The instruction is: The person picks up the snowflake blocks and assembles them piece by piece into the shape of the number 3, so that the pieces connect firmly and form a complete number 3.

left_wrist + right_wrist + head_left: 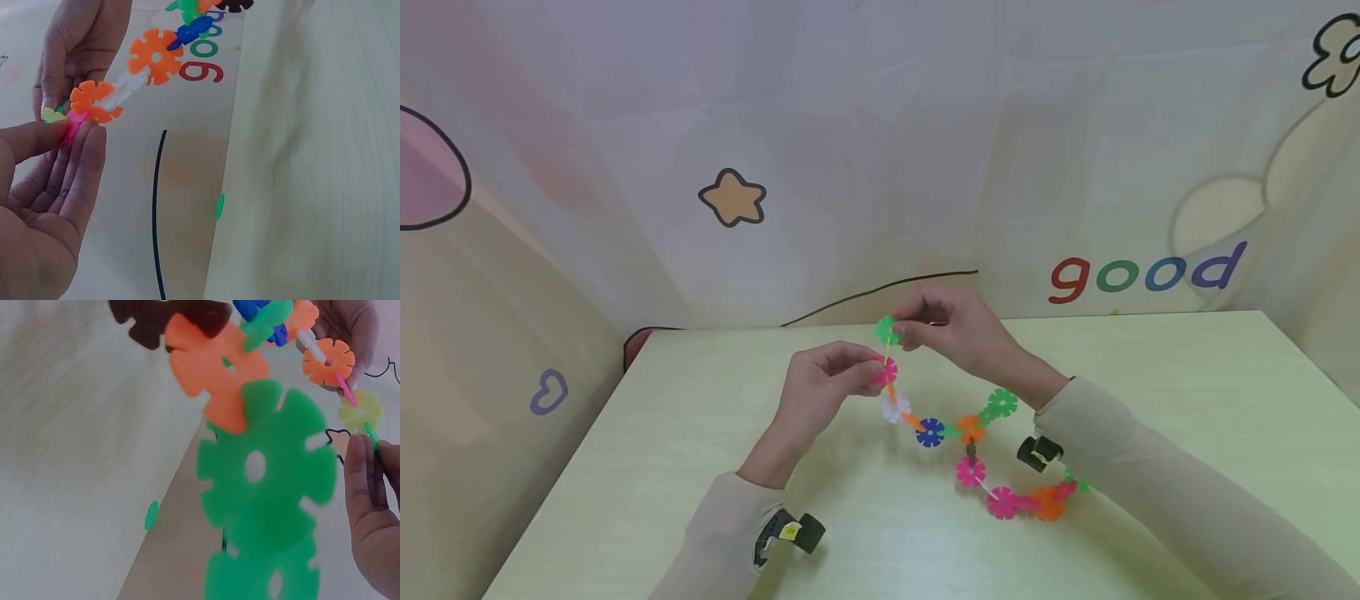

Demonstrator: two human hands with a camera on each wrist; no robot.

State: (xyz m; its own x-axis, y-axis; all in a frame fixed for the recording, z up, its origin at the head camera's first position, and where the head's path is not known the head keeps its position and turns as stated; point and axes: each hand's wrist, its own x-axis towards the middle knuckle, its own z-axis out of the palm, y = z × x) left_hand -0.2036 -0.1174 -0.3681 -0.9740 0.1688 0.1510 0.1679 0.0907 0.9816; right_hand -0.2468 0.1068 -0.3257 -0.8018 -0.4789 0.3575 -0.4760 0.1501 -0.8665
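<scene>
Left hand (820, 379) pinches pink disc (883, 372) | right hand (951, 325) pinches green disc (886, 330) | one disc chain (970, 442), roughly twelve discs, trailing right | desk (1150, 375) open all round.

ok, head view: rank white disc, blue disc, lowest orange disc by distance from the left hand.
1. white disc, just right of the left hand.
2. blue disc, farther right.
3. lowest orange disc, low right, by the right sleeve.

Green disc (265, 481), nearest the right-wrist camera: blurred, lower part cut by the frame edge. Pink disc (74, 123): mostly hidden between the left fingers (84, 165). Brown disc (169, 319): cut off at the top edge.
</scene>
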